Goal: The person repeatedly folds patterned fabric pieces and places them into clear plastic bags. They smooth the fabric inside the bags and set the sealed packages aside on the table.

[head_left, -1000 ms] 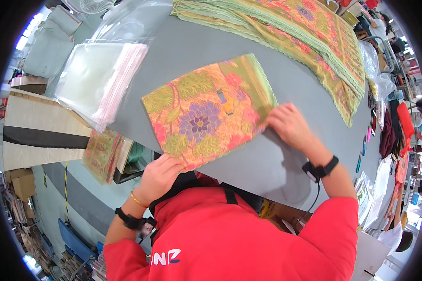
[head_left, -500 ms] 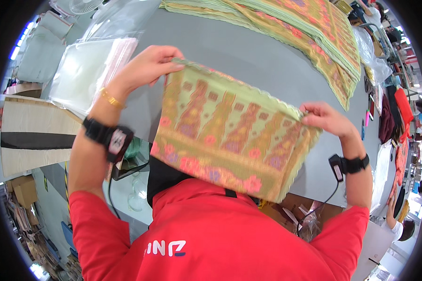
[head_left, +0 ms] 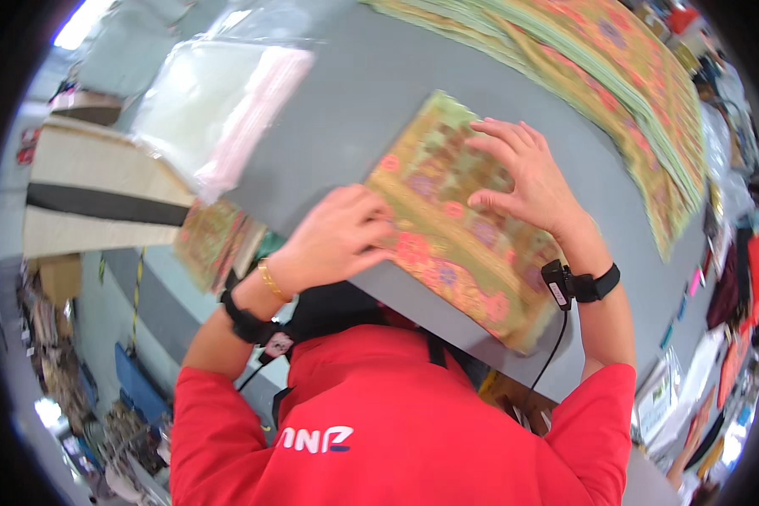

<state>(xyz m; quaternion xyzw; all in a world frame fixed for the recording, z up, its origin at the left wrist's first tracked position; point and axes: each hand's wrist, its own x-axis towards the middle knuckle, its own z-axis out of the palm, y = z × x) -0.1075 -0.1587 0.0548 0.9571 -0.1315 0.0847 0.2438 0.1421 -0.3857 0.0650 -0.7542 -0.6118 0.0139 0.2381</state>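
The grey worktop fills the middle of the view, its near edge running from about 9 o'clock down toward 4 o'clock; along its far side, from 12 to 3 o'clock, lies a long stack of green and orange patterned cloths, cut off by the rim of the view; at 11 o'clock sits a pile of clear plastic bags, blurred, so their contents are hard to make out; beyond the worktop's edge at 9 o'clock stands a pale box with a dark band, and just beside it more patterned fabric hangs below the edge, partly hidden.

In the middle lies the folded cloth, green and yellow with pink flowers, flat on the worktop with its near corner overhanging the edge at about 5 o'clock; the right hand rests on its far half at 1 o'clock, fingers spread wide and palm pressed down flat on the fabric; the left hand lies at the cloth's left edge at 9 o'clock of it, fingers loosely curled and together, fingertips touching the fabric; whether it pinches the edge I cannot tell, since the knuckles hide the fingertips; both wrists carry black straps, and the red shirt hides the worktop's near edge below.
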